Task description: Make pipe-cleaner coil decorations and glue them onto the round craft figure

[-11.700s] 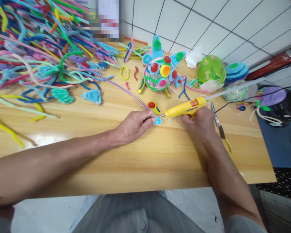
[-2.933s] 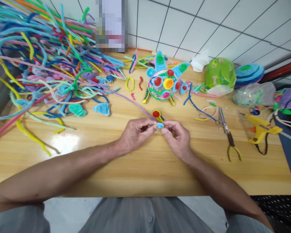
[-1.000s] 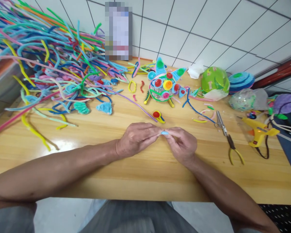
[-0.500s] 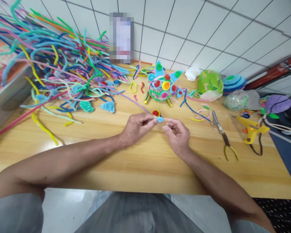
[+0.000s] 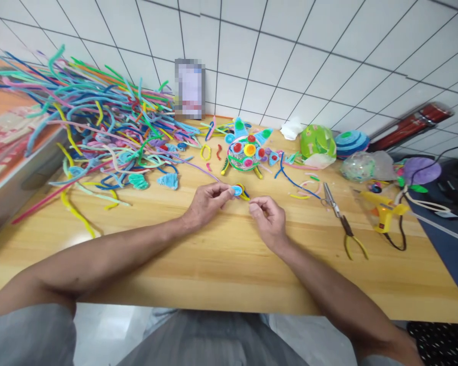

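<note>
My left hand (image 5: 209, 203) pinches a small blue pipe-cleaner coil (image 5: 236, 190) between thumb and fingertips, its round face turned up. Just behind the coil, a small red and yellow piece (image 5: 241, 188) lies partly hidden on the table. My right hand (image 5: 269, 218) is closed in a pinch to the right of the coil, apart from it; whatever may be between its fingertips is too small to make out. Beyond both hands stands a ball-shaped figure (image 5: 247, 154) with coloured coils, blue and green points, and yellow-tipped legs. A purple pipe cleaner (image 5: 202, 169) runs toward my left hand.
A large heap of pipe cleaners (image 5: 110, 117) fills the left, beside a box (image 5: 30, 188). Scissors (image 5: 331, 198), yellow-handled pliers (image 5: 351, 239) and a yellow glue gun (image 5: 383, 208) lie at right. A green ball shape (image 5: 318, 145) sits near the wall.
The blue coil has tilted so its face shows more. My right hand's stretched index finger has drawn back from it into a pinch. The whole view has shifted slightly.
</note>
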Available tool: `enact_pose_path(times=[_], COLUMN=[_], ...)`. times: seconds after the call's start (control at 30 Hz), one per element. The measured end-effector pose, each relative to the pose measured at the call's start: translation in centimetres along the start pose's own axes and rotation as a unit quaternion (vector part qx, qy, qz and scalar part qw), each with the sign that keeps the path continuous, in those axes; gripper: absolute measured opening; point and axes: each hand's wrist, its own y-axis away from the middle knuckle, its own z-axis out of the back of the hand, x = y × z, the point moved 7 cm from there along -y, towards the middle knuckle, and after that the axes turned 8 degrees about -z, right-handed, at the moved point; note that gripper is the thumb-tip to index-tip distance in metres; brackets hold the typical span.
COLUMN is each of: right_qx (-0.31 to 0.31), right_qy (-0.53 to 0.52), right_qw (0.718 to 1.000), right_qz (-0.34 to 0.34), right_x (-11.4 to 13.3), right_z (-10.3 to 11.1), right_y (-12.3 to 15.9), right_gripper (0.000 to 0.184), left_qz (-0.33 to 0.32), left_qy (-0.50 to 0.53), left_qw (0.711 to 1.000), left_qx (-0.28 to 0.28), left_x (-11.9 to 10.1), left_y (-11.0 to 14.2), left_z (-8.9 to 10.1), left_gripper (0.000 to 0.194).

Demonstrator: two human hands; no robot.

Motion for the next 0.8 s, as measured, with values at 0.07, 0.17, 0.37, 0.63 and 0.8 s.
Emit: enact_pose_path(times=[0.07,0.17,0.37,0.63,0.8], right_qx=[-0.008,0.002,0.026,0.021,0.031], right_qy=[-0.028,-0.058,-0.072,-0.059,-0.036], right_qw=[0.999,0.997,0.995,0.996,0.997], right_qz=[-0.028,-0.047,-0.058,-0.059,-0.053], right_x=[-0.5,-0.9,-1.2,-1.6,-1.1], right_z=[-0.1,-0.4,-0.8,-0.7,-0.7], right_y=[-0.3,-0.6,-0.6,-0.4,-0.2], right_gripper=[0.021,0.024,0.027,0.025,0.022], left_qz=[-0.011,-0.037,-0.089,-0.107,-0.11], left_qy=[-0.004,-0.013,-0.043,-0.065,-0.058], left_qw=[1.0,0.999,0.993,0.988,0.987], left_qx=[0.005,0.018,0.072,0.095,0.104], left_x=[-0.1,-0.5,-1.3,-1.4,-1.8], left_y=[0.1,0.3,0.8,1.3,1.6], left_z=[-0.2,-0.5,-1.4,-1.7,-1.7], left_gripper=[0.038,0.039,0.036,0.027,0.025])
